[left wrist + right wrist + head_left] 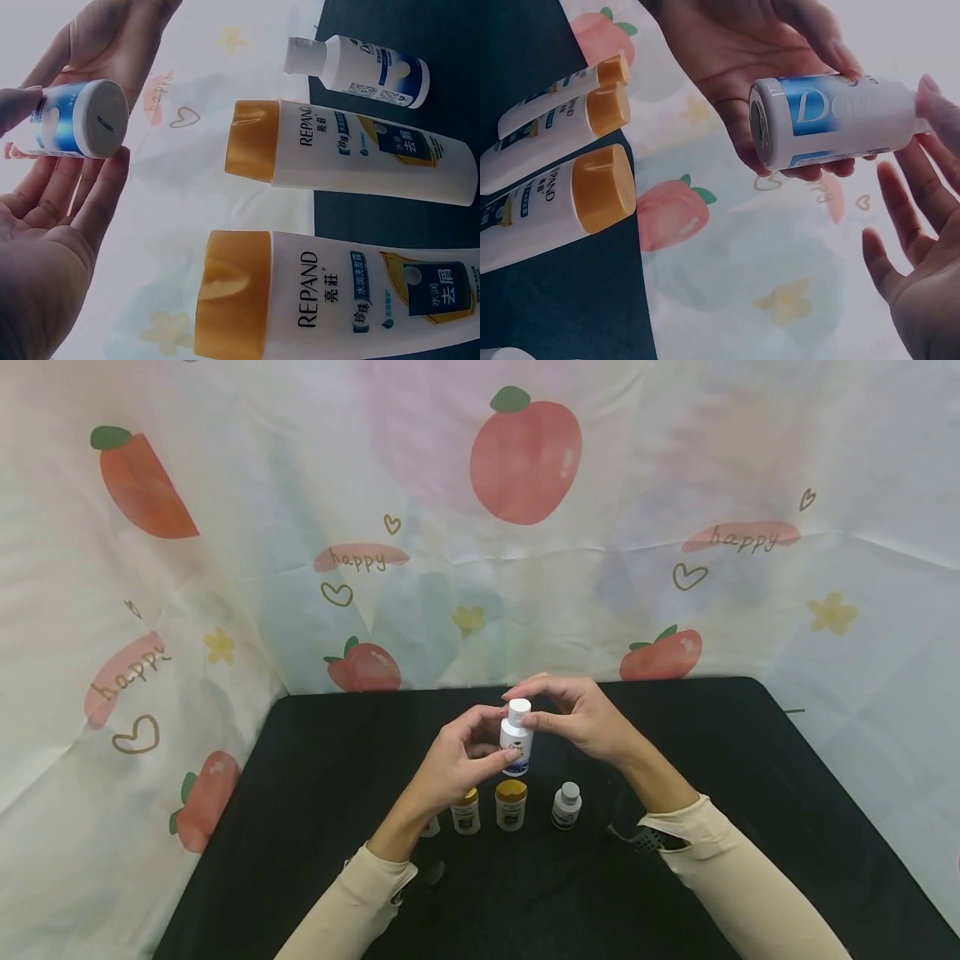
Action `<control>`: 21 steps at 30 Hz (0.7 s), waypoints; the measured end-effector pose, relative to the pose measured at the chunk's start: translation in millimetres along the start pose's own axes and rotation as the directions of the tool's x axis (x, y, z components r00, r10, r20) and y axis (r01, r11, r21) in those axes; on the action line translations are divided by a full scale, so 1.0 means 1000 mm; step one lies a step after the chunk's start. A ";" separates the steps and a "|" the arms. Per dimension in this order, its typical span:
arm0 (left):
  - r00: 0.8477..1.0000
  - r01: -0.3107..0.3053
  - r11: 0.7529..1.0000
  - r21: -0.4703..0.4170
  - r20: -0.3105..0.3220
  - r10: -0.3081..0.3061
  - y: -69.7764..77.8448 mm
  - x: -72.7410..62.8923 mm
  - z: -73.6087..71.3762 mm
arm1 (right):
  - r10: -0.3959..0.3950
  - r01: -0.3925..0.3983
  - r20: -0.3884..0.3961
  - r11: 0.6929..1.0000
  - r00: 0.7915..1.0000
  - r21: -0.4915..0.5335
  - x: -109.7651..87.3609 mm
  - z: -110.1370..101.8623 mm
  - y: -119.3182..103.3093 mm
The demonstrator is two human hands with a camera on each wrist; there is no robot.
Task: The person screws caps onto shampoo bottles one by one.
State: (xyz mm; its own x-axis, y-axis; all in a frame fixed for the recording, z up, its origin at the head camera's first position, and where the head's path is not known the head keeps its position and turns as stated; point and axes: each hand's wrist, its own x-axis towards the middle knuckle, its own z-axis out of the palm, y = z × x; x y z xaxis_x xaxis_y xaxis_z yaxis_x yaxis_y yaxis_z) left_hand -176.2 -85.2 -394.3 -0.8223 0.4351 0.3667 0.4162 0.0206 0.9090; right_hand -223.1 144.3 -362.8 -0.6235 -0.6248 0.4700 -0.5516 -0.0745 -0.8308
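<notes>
A small white Dove bottle (516,745) with a blue label and white cap is held nearly upright above the black table. My left hand (452,762) grips its body between thumb and fingers. The thumb and fingertips of my right hand (583,717) are around the cap, pinching it. From the left wrist view the held bottle (82,120) shows its base. In the right wrist view the bottle (840,120) lies across the left hand's fingers, and the right thumb covers part of the cap.
Below the hands stand white REPAND bottles with gold caps (511,808) (466,817), another being mostly hidden by the left wrist. To their right is a smaller white bottle (566,807). A patterned curtain (480,593) hangs behind the black table (315,777).
</notes>
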 end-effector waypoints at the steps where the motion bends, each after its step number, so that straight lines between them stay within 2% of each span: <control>1: 1.000 0.001 1.000 0.004 -0.004 -0.001 0.000 0.000 0.000 | 0.008 -0.008 0.001 1.000 1.000 -0.002 0.000 0.000 -0.001; 9: 0.999 -0.004 0.999 0.038 -0.043 0.006 -0.004 0.002 -0.001 | 0.042 -0.041 0.020 0.998 0.999 -0.040 -0.001 0.001 -0.004; 15: 0.999 0.000 0.999 0.039 -0.050 0.002 -0.005 0.003 0.000 | 0.062 -0.062 0.003 0.997 0.998 -0.043 -0.003 0.001 -0.003; 21: 0.998 0.016 0.999 0.037 -0.055 -0.014 -0.004 0.005 0.001 | 0.114 -0.115 -0.032 0.992 0.993 -0.044 -0.005 0.000 -0.004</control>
State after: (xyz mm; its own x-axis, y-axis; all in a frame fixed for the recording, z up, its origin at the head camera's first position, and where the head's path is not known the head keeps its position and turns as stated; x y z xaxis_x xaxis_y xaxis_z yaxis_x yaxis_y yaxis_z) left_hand -181.3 -82.2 -396.7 -0.8483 0.3843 0.3643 0.4172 0.0613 0.9067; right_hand -217.8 147.7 -362.4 -0.6993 -0.6044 0.3817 -0.5002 0.0322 -0.8653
